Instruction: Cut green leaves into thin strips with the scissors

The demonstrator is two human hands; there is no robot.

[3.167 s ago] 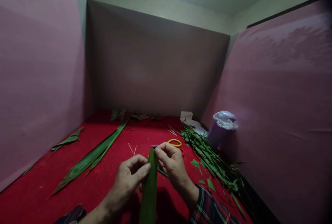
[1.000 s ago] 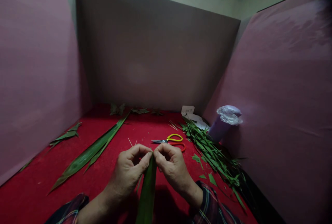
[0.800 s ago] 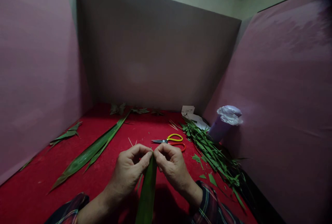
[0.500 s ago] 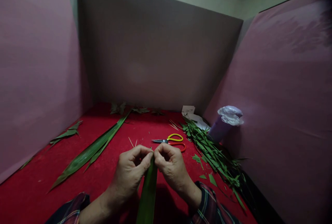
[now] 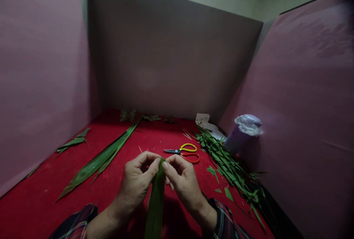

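A long green leaf strip (image 5: pixel 155 205) runs from the bottom edge up between my hands. My left hand (image 5: pixel 136 183) pinches its top end with thumb and forefinger. My right hand (image 5: pixel 181 182) pinches the same end from the other side, fingertips touching the leaf tip. Both hands hover low over the red cloth (image 5: pixel 41 202). Just beyond my right hand lie small scissors (image 5: pixel 184 151) with one yellow and one red handle loop.
Two long green leaves (image 5: pixel 98 161) lie on the cloth to the left, with smaller leaf pieces (image 5: pixel 73 142) near the pink left wall. A heap of cut leaf strips (image 5: pixel 225 165) lines the right side beside a purple cup (image 5: pixel 239 135) with crumpled plastic on top. Thin sticks lie near the middle.
My hands stay pinched on the leaf tip and have shifted only slightly; the leaf end now shows a little more between the fingertips. The view has drifted a bit.
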